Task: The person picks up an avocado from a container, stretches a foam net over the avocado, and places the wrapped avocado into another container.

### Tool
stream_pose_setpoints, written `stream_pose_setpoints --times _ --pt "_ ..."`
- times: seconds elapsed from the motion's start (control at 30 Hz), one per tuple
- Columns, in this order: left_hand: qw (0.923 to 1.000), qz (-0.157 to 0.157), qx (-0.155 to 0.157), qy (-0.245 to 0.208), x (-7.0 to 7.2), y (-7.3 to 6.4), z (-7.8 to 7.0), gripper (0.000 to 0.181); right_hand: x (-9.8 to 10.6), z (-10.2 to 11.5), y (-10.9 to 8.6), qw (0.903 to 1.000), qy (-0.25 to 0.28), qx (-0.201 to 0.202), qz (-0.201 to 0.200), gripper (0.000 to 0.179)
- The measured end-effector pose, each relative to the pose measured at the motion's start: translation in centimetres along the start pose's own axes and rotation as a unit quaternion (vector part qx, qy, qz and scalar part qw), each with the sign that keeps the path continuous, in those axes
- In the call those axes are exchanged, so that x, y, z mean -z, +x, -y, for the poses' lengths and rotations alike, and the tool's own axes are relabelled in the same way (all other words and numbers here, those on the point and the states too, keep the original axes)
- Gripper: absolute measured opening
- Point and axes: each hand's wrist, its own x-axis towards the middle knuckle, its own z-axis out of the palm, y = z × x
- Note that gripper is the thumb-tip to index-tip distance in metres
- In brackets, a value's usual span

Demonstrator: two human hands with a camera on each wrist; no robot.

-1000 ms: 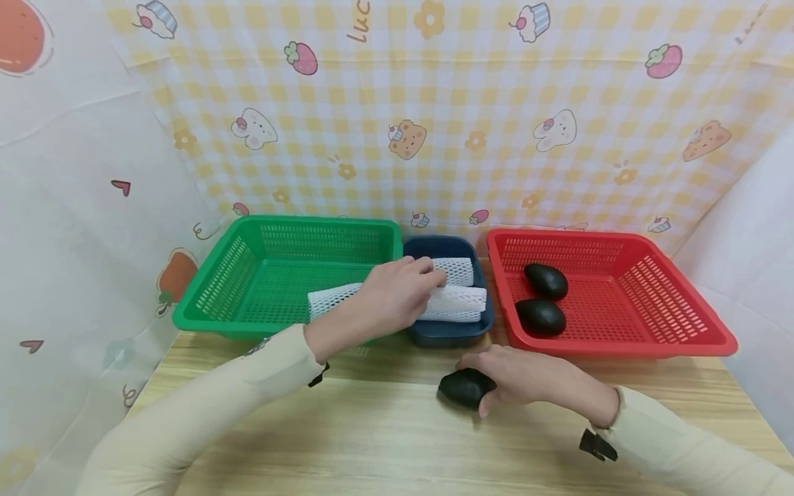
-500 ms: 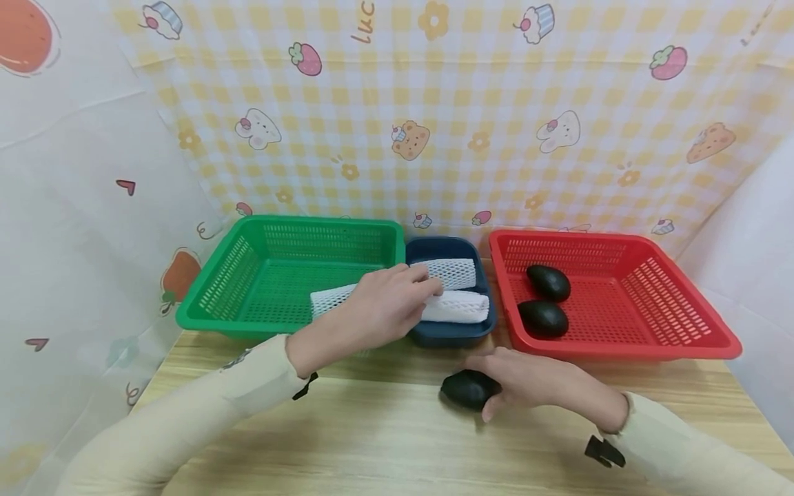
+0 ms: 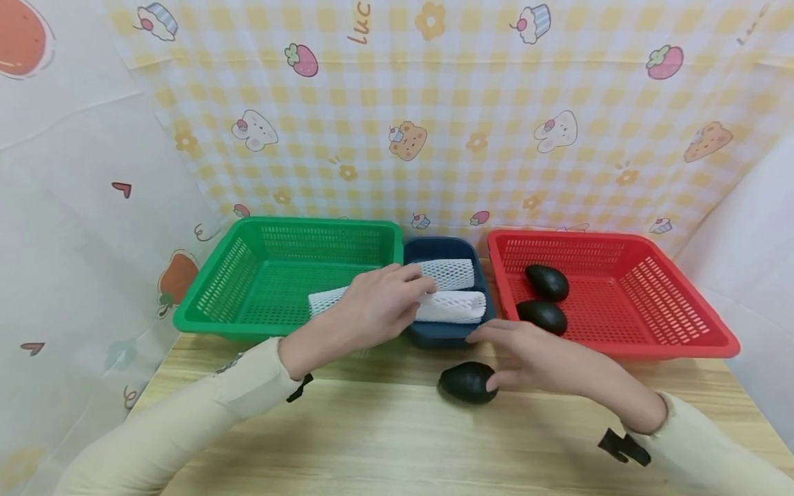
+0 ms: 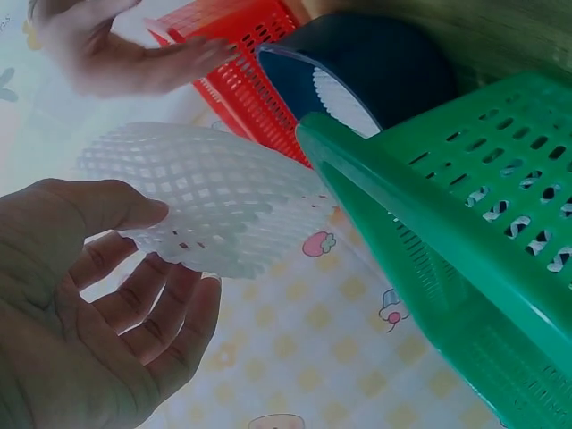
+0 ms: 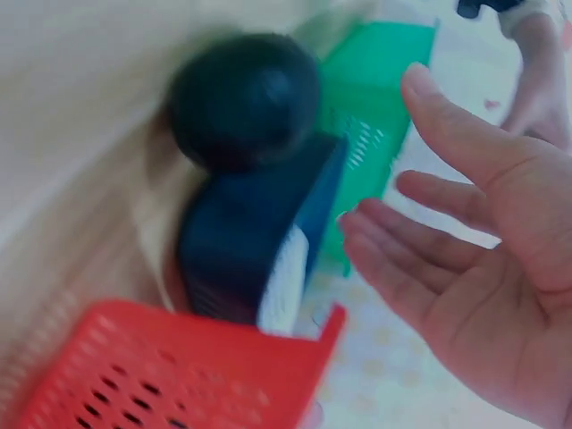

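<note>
My left hand (image 3: 378, 303) pinches a white foam fruit net (image 4: 197, 197) between thumb and fingers, in front of the dark blue tub (image 3: 437, 339). In the head view this net overlaps the tub, where another foam net (image 3: 453, 273) lies. A dark avocado (image 3: 466, 383) rests on its side on the wooden table in front of the tub. Just right of and above it is my right hand (image 3: 548, 358), fingers spread, with the thumb right at the avocado's right end. The right wrist view shows the palm (image 5: 527, 313) bare, holding nothing.
At the left stands a green basket (image 3: 217, 324), with a white foam net (image 3: 325, 301) at its near right side, partly hidden by my left arm. A red basket (image 3: 657, 348) with two avocados (image 3: 547, 282) is at the right. A patterned cloth (image 3: 471, 103) hangs behind.
My right hand has let go of the avocado, spread its fingers and lifted up and to the right. My left hand has drawn slightly left and down with the foam net.
</note>
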Motion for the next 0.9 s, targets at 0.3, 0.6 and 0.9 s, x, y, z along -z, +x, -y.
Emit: stream_pose_setpoints --times 0.3,0.6,0.9 --pt "0.9999 -0.013 0.004 -0.008 0.3 -0.1 0.2 0.025 2.2 -0.5 -0.3 0.97 -0.034 0.105 -0.216 0.042" --pt "0.9998 -0.001 0.0 -0.021 0.2 0.0 0.0 0.022 1.9 -1.4 0.5 0.9569 -0.04 0.129 -0.257 0.044" --pt "0.9996 -0.002 -0.011 -0.027 0.0 0.2 -0.1 0.022 1.2 -2.2 1.4 0.9462 -0.014 0.18 -0.269 0.036"
